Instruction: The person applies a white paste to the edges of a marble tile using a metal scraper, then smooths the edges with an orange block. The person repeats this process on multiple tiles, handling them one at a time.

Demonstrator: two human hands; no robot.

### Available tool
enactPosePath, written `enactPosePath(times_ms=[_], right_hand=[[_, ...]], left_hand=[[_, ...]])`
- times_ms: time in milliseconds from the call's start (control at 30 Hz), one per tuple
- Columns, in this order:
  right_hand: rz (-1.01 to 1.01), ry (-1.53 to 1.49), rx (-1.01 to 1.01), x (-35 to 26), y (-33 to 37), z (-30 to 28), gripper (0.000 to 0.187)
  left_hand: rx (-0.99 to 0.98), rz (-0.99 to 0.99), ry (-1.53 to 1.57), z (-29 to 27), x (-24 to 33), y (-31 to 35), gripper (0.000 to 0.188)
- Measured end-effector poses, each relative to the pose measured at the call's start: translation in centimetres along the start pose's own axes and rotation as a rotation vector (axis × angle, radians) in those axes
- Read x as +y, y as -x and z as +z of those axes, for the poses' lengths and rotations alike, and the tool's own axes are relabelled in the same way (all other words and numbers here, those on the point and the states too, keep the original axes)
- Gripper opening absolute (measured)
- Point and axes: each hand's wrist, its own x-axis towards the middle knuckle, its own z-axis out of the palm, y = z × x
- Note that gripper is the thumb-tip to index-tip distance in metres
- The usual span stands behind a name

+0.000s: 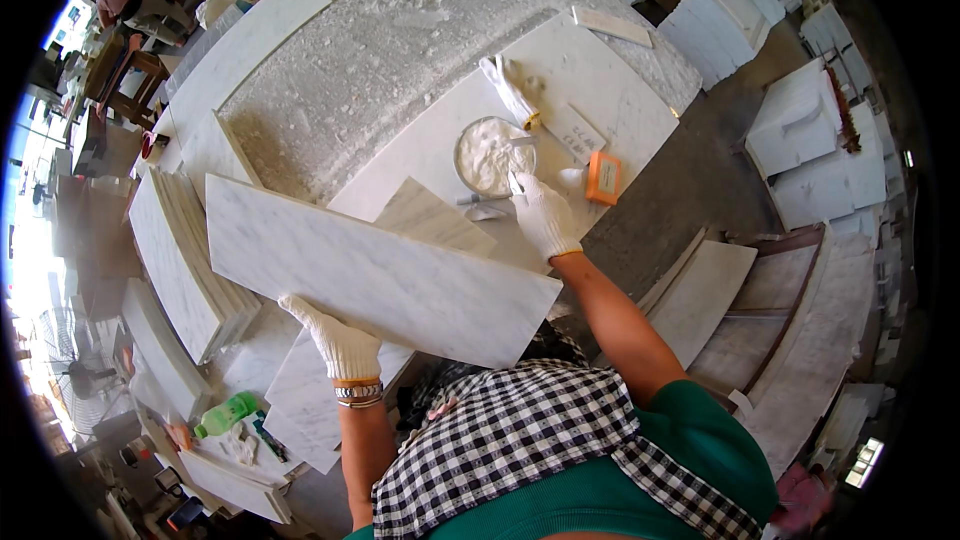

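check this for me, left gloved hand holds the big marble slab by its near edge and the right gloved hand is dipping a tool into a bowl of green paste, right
Not quite: the paste in the bowl is white, not green, as the head view shows. The rest stands: the left hand holds the marble slab by its near edge, and the right hand reaches a tool into the bowl.
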Motion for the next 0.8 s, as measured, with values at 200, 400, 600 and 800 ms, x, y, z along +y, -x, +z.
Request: enactPosePath(times_ms=[200,400,600,800], right_hand=[[-0.099,0.135,0.143,1.6,0.5,-1.1,0.029],[0.072,-0.371,0.052,3.9,1.2,-2.2,0.028],[0.162,-0.482,0.035,4.1,1.2,-2.1,0.026],[0.169,-0.467,0.021,4.1,0.4,-1.9,0.024]], left_hand=[[0.050,0.003,0.005,-0.2,0.0,-0.2,0.092],[0.091,-0.001,-0.027,0.9,0.0,-0.2,0.091],[0.071,-0.012,-0.025,0.3,0.0,-0.7,0.092],[0.082,0.016,-0.062,0.3,-0.1,-0.7,0.091]])
